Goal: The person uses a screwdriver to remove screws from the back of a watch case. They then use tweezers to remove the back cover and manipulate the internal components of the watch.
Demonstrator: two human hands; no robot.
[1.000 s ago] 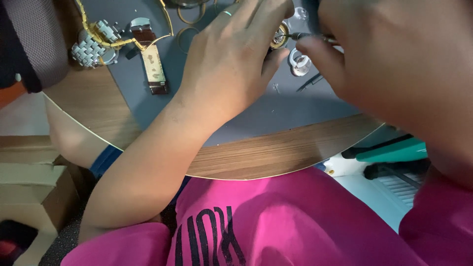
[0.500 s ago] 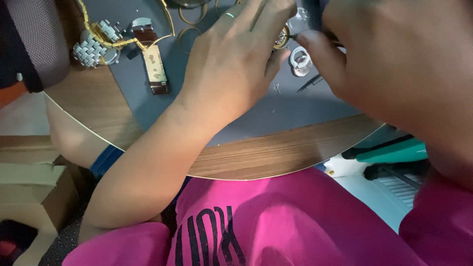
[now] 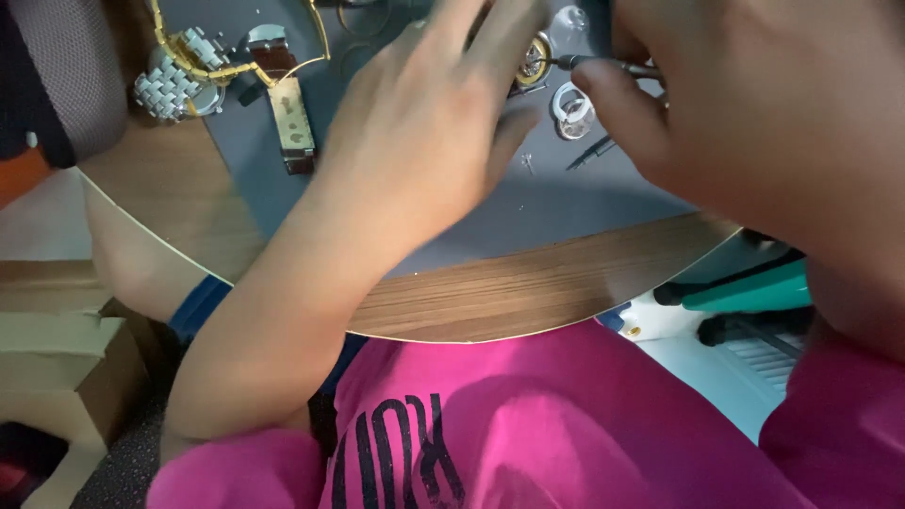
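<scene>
My left hand point(image 3: 429, 118) lies on a grey work mat point(image 3: 566, 203), its fingertips pinning a small round gold watch movement point(image 3: 534, 58) at the top. My right hand point(image 3: 745, 113) grips a thin metal screwdriver point(image 3: 603, 64) whose tip touches the movement. A clear round ring part point(image 3: 572, 102) lies just below the tool. A dark thin tool point(image 3: 592, 154) rests on the mat under my right hand.
At the far left of the mat lie a silver link bracelet point(image 3: 174, 80), a brown leather strap piece point(image 3: 292, 127) and a gold chain point(image 3: 203, 61). The round wooden table edge point(image 3: 528, 292) runs across the middle. A cardboard box point(image 3: 57, 368) sits on the floor to the left.
Both hands have stayed in place over the movement; my right hand's fingers shifted slightly with the screwdriver.
</scene>
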